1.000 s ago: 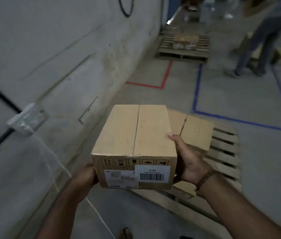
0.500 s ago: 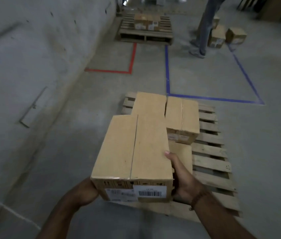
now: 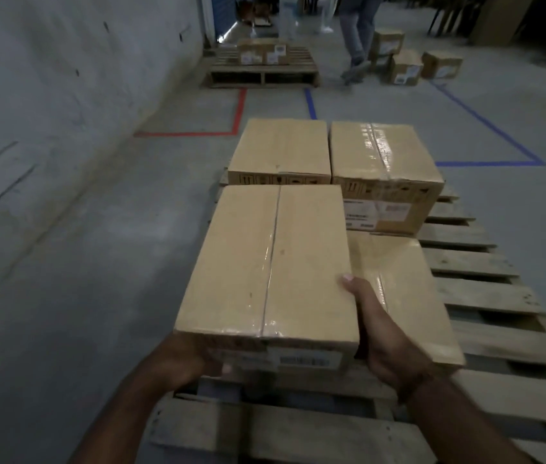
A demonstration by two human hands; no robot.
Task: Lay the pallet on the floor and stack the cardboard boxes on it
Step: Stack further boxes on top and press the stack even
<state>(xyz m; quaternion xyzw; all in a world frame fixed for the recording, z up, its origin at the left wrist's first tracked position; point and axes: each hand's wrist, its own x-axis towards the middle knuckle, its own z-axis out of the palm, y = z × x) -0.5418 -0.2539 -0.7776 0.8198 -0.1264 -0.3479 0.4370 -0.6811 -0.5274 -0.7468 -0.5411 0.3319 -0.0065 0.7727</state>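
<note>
A grey concrete floor (image 3: 80, 279) runs beside a pale wall (image 3: 64, 78) on the left, marked with red tape (image 3: 236, 112) and blue tape (image 3: 485, 125). The left hand (image 3: 184, 363) clasps the near left corner of the held cardboard box (image 3: 264, 262), fingers curled under its labelled front. The box hangs low over the left side of the wooden pallet (image 3: 485, 286) that lies flat on the floor. The right hand (image 3: 388, 343) presses the box's right side, thumb on its top edge, fingers hidden below. Just beside it to the right sits a lower box (image 3: 408, 296); behind stand two more boxes (image 3: 281, 149), side by side and touching. Far back lie a second pallet (image 3: 261, 75) carrying boxes, a walking person's legs (image 3: 355, 38), and loose boxes (image 3: 405, 68) on the floor.
</note>
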